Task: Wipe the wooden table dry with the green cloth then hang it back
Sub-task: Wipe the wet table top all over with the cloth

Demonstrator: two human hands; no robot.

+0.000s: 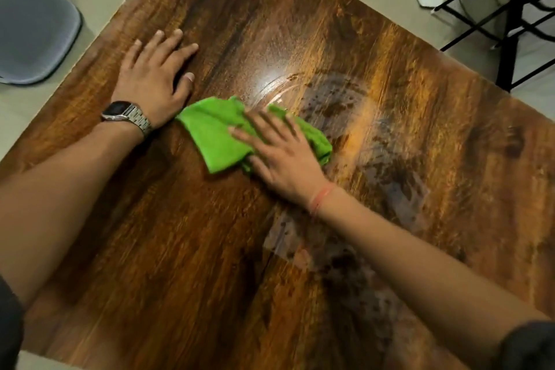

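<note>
The right hand lies flat, fingers spread, pressing down on the crumpled bright green cloth near the middle of the dark brown wooden table; it pins the cloth under the palm rather than closing around it. The left hand, with a silver metal wristwatch on the wrist, rests open and flat on bare wood toward the table's left edge, its heel just beside the cloth. Wet smears glisten right of the cloth.

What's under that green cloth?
The cloth lies flat on the wooden table, pressed down by the right hand. Wet streaks show on the wood beside it. Whether the wood beneath is wet or dry is hidden.
</note>
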